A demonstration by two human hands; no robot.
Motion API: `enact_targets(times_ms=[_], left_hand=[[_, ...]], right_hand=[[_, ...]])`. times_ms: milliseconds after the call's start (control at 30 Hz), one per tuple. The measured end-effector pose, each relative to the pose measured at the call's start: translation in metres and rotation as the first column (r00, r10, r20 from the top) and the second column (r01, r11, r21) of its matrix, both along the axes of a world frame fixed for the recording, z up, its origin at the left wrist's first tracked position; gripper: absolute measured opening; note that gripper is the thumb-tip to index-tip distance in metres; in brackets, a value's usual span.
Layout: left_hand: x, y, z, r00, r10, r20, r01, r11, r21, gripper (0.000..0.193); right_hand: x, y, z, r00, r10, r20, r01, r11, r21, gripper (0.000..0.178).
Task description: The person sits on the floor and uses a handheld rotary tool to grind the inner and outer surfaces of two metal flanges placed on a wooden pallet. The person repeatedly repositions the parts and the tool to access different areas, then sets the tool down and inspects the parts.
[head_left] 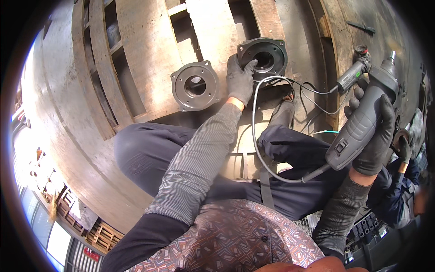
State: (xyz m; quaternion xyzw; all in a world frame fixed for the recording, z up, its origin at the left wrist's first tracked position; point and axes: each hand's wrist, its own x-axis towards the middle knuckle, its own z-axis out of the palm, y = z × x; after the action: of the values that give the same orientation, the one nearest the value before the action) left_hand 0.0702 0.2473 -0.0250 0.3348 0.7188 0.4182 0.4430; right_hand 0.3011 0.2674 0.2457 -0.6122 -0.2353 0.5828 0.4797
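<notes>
My left hand (240, 80), in a dark grey work glove, grips the left edge of a round metal flange housing (273, 48). The thumb reaches over its face toward the central bore, and the other fingers are partly hidden at the side. A second flange housing (185, 86), with bolt holes around a central bore, lies just left of that hand on a wooden pallet. Out to the right, my gloved right hand (379, 131) is wrapped around a grey corded die grinder (360, 122). The tool's nose points up and away, and its cord loops back toward the left.
The wooden pallet (140, 34) has gaps between its boards. An angle grinder (354, 75) with a cord lies at the right, beyond it a dark slim tool (361, 27). A co-worker (403, 199) sits at the far right, a gloved hand on a metal part.
</notes>
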Motion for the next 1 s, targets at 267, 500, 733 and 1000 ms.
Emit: enact_targets(times_ms=[267, 500, 733, 1000], left_hand=[[-0.003, 0.018, 0.005, 1.0, -0.011, -0.014, 0.01, 0.997, -0.076, 0.051], [-0.003, 0.037, 0.035, 0.997, -0.036, -0.071, 0.023, 0.985, -0.168, 0.044], [-0.04, 0.035, 0.046, 0.951, -0.151, 0.271, 0.218, 0.947, -0.236, 0.036], [-0.048, -0.054, 0.023, 0.902, -0.211, 0.377, 0.261, 0.962, -0.086, 0.046]], right_hand=[[-0.01, 0.001, 0.001, 0.999, -0.029, -0.016, 0.029, 1.0, -0.003, 0.058], [-0.004, 0.007, 0.006, 1.0, -0.012, 0.002, 0.012, 1.0, -0.004, 0.063], [-0.006, 0.018, 0.006, 0.997, -0.067, -0.035, 0.068, 0.998, 0.012, 0.063], [0.001, 0.021, 0.0, 0.999, -0.002, -0.044, -0.002, 0.995, -0.096, 0.071]])
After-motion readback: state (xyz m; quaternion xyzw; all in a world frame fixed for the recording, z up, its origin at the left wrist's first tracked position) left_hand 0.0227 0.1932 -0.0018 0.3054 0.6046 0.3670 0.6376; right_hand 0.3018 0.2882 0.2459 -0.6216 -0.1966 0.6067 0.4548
